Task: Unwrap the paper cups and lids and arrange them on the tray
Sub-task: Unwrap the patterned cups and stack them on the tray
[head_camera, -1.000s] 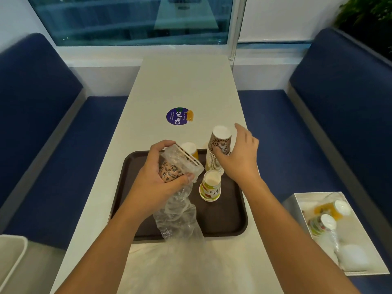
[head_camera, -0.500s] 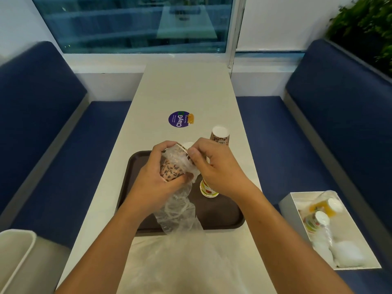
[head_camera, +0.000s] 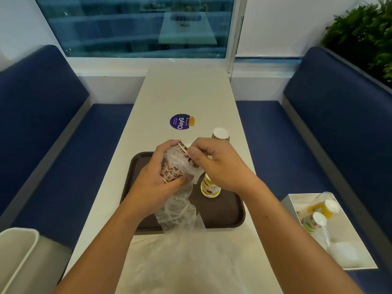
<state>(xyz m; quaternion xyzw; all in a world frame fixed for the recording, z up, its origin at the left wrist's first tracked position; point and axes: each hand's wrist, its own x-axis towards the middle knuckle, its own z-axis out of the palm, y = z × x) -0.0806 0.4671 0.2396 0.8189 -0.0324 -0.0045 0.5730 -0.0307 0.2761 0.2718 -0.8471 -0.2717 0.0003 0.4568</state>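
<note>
left hand (head_camera: 156, 181) grips the wrapped cups (head_camera: 171, 170), right hand (head_camera: 216, 164) pinches their rim; risk: a hard pull could crush it or topple the loose cup (head_camera: 210, 187) on the tray (head_camera: 131, 172).

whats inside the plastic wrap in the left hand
Brown patterned paper cups, tilted, rim poking out where the right hand pinches it. The left hand grips the plastic wrap around them; hand and crumpled plastic hide how many.

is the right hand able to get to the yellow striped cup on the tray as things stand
Probably yes: the yellow striped cup stands on the tray under the right hand, nothing between. But its grip is pinching the wrapped cup stack the left hand holds, so it must let go first.
</note>
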